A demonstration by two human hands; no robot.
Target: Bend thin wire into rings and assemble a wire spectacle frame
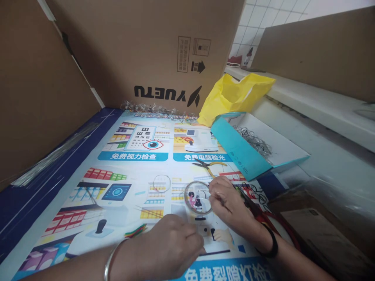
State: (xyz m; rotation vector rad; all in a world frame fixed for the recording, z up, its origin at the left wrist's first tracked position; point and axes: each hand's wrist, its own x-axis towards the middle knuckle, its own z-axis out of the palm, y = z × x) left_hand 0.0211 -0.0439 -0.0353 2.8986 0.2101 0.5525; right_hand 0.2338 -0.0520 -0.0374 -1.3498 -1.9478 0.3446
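Observation:
My right hand is closed, its fingertips pinching the right side of a round wire ring held over the printed poster sheet. Lower and to the left, my left hand is curled shut close to the sheet; its fingertips face away, so whatever they pinch is hidden. Just beyond the right hand lie open pliers with yellow handles. A thinner wire loop rests on the sheet left of the held ring. Red, yellow and green strips stick out behind my left wrist.
A teal box with tangled wire pieces stands at right, before a yellow bag. Tall cardboard walls the back and left. Straight wires lie along the left edge. Red-handled scissors lie beside my right forearm.

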